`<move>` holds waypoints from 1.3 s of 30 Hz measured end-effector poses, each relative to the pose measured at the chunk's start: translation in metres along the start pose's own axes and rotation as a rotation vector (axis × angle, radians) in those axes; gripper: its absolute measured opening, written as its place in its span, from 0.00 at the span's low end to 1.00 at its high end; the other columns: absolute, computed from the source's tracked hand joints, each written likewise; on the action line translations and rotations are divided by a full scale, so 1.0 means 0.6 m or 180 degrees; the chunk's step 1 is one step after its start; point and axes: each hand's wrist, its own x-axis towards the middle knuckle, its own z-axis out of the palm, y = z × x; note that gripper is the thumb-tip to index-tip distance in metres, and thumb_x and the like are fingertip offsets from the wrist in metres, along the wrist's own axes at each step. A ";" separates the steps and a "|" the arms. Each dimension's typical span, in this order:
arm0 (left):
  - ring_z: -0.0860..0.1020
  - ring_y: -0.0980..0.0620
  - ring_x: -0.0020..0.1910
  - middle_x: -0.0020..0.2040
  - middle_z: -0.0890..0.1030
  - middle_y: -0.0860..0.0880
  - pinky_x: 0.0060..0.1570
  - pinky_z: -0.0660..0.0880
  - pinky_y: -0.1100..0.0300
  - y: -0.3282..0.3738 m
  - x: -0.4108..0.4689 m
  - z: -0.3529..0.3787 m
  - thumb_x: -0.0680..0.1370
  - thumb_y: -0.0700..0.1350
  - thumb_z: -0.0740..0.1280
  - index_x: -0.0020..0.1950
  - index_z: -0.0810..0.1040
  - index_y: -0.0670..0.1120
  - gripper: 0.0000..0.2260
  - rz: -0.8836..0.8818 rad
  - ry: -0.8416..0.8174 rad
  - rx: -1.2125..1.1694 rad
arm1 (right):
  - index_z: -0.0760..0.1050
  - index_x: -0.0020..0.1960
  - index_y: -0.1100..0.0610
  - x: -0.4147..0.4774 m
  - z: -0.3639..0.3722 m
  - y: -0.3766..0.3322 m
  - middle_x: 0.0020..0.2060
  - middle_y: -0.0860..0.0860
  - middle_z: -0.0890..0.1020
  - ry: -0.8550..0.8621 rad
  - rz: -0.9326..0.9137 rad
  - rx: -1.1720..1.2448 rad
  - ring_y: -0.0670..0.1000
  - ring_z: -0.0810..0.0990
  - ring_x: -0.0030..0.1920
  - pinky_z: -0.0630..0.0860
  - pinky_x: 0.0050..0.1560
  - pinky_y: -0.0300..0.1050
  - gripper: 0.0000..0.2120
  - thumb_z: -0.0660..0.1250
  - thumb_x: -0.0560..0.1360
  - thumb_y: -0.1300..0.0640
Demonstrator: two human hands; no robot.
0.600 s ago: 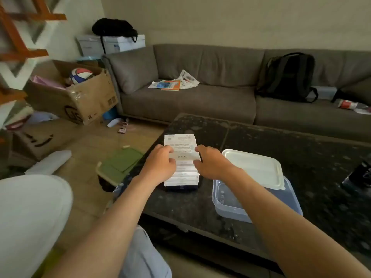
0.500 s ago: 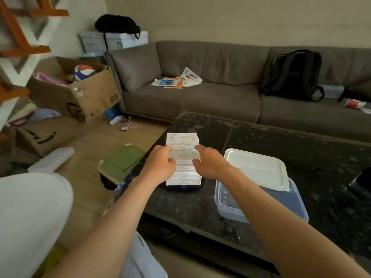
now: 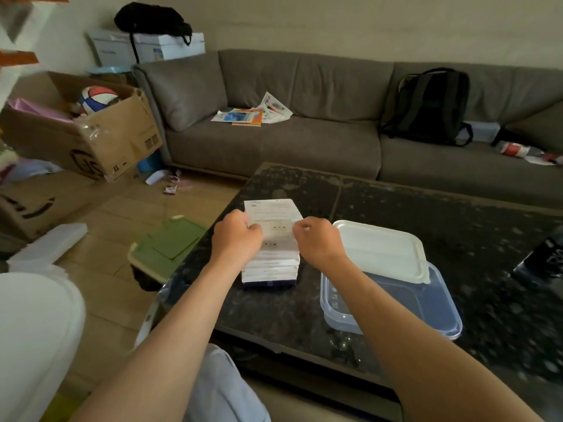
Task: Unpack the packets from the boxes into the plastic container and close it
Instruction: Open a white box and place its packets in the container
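My left hand (image 3: pixel 237 237) and right hand (image 3: pixel 316 240) each curl round one side of the top white box (image 3: pixel 272 219), which sits on the stack of boxes (image 3: pixel 269 268) on the dark bench (image 3: pixel 426 208). Just right of the stack, the plastic container (image 3: pixel 396 306) has its lid (image 3: pixel 379 249) lying askew over the far end. Dragging this box could topple the stack, and the lid partly blocks loading.
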 end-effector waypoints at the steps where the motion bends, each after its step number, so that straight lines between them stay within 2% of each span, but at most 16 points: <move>1: 0.78 0.52 0.45 0.56 0.82 0.47 0.34 0.71 0.62 0.009 -0.005 0.000 0.82 0.42 0.65 0.55 0.77 0.45 0.04 -0.0005 0.0050 -0.0073 | 0.81 0.57 0.56 -0.002 -0.003 0.004 0.49 0.49 0.82 0.0163 0.0128 0.0349 0.47 0.79 0.41 0.76 0.38 0.37 0.11 0.62 0.82 0.53; 3: 0.78 0.51 0.48 0.57 0.80 0.47 0.34 0.69 0.64 0.024 -0.018 0.004 0.82 0.42 0.65 0.60 0.77 0.45 0.07 -0.0003 0.0082 -0.0221 | 0.81 0.59 0.55 -0.005 -0.007 0.014 0.52 0.48 0.83 0.0452 0.0426 0.1195 0.49 0.82 0.46 0.80 0.42 0.38 0.10 0.66 0.80 0.54; 6: 0.79 0.49 0.55 0.62 0.79 0.46 0.38 0.72 0.65 0.042 -0.044 0.021 0.82 0.43 0.67 0.66 0.75 0.45 0.13 0.0031 0.0025 -0.0525 | 0.82 0.51 0.53 -0.014 -0.029 0.020 0.49 0.50 0.82 0.0777 0.0936 0.2314 0.52 0.83 0.50 0.84 0.48 0.43 0.03 0.71 0.78 0.58; 9: 0.79 0.48 0.62 0.67 0.77 0.46 0.50 0.82 0.60 0.053 -0.069 0.050 0.82 0.41 0.69 0.67 0.73 0.47 0.15 0.0013 -0.0087 -0.0916 | 0.82 0.47 0.57 -0.028 -0.068 0.029 0.48 0.53 0.83 0.0959 0.1136 0.2815 0.53 0.83 0.50 0.85 0.49 0.48 0.02 0.71 0.78 0.61; 11: 0.81 0.47 0.61 0.67 0.78 0.46 0.53 0.84 0.55 0.060 -0.078 0.071 0.81 0.41 0.70 0.66 0.71 0.50 0.15 -0.0113 -0.0233 -0.1290 | 0.81 0.47 0.60 -0.039 -0.099 0.041 0.48 0.54 0.84 0.1070 0.1160 0.3001 0.53 0.85 0.50 0.85 0.48 0.48 0.02 0.70 0.78 0.62; 15: 0.86 0.47 0.52 0.59 0.83 0.46 0.49 0.86 0.52 0.087 -0.070 0.118 0.80 0.45 0.73 0.64 0.68 0.55 0.19 -0.0221 -0.0572 -0.1949 | 0.82 0.47 0.59 -0.057 -0.162 0.082 0.45 0.53 0.85 0.1373 0.1201 0.2999 0.52 0.86 0.47 0.85 0.44 0.45 0.02 0.70 0.78 0.61; 17: 0.87 0.47 0.48 0.56 0.83 0.49 0.49 0.86 0.50 0.109 -0.064 0.142 0.79 0.47 0.75 0.70 0.66 0.55 0.24 -0.0246 -0.0674 -0.2168 | 0.81 0.46 0.60 -0.064 -0.194 0.108 0.45 0.54 0.85 0.1449 0.1190 0.3048 0.53 0.86 0.47 0.85 0.43 0.45 0.03 0.70 0.78 0.61; 20: 0.87 0.46 0.50 0.58 0.82 0.49 0.49 0.86 0.48 0.136 -0.056 0.183 0.79 0.48 0.75 0.75 0.65 0.54 0.29 -0.0343 -0.0885 -0.2486 | 0.82 0.45 0.61 -0.071 -0.238 0.157 0.46 0.55 0.86 0.1471 0.1138 0.3113 0.55 0.86 0.49 0.85 0.48 0.50 0.04 0.70 0.78 0.62; 24: 0.86 0.46 0.54 0.59 0.85 0.48 0.48 0.86 0.48 0.156 -0.036 0.235 0.81 0.48 0.72 0.67 0.77 0.50 0.15 -0.0430 -0.1302 -0.2658 | 0.83 0.43 0.62 -0.067 -0.283 0.220 0.48 0.56 0.86 0.1417 0.1075 0.3136 0.56 0.86 0.50 0.84 0.50 0.55 0.07 0.69 0.78 0.65; 28: 0.87 0.46 0.54 0.57 0.86 0.46 0.42 0.84 0.54 0.154 -0.013 0.265 0.81 0.41 0.71 0.64 0.76 0.46 0.12 -0.0289 -0.1815 -0.2426 | 0.83 0.41 0.59 -0.054 -0.297 0.273 0.51 0.58 0.84 0.1416 0.0970 0.3211 0.58 0.85 0.53 0.84 0.51 0.55 0.13 0.64 0.79 0.69; 31: 0.86 0.44 0.58 0.59 0.86 0.45 0.42 0.85 0.52 0.141 -0.003 0.271 0.78 0.37 0.71 0.67 0.73 0.46 0.19 -0.0097 -0.2479 -0.2176 | 0.83 0.47 0.57 -0.045 -0.290 0.303 0.50 0.56 0.85 0.1435 0.0990 0.3193 0.57 0.84 0.52 0.82 0.47 0.50 0.12 0.63 0.80 0.68; 33: 0.85 0.43 0.58 0.59 0.86 0.45 0.42 0.86 0.50 0.136 0.003 0.274 0.73 0.38 0.73 0.69 0.71 0.47 0.26 -0.0009 -0.2719 -0.2039 | 0.82 0.53 0.54 -0.037 -0.280 0.308 0.48 0.53 0.85 0.1418 0.1017 0.3162 0.56 0.84 0.50 0.82 0.46 0.53 0.12 0.62 0.81 0.65; 36: 0.86 0.45 0.56 0.59 0.86 0.45 0.41 0.86 0.50 0.137 0.008 0.283 0.71 0.40 0.72 0.69 0.72 0.47 0.26 -0.0113 -0.2716 -0.2116 | 0.78 0.61 0.45 -0.023 -0.269 0.298 0.50 0.50 0.85 0.1313 0.0958 0.2988 0.53 0.85 0.50 0.83 0.50 0.57 0.13 0.61 0.83 0.59; 39: 0.86 0.47 0.55 0.57 0.87 0.47 0.40 0.85 0.52 0.138 0.007 0.296 0.72 0.46 0.71 0.68 0.77 0.48 0.24 -0.0237 -0.2585 -0.2258 | 0.74 0.65 0.40 -0.014 -0.256 0.288 0.48 0.45 0.85 0.1144 0.0789 0.2853 0.50 0.85 0.48 0.84 0.48 0.54 0.13 0.59 0.84 0.54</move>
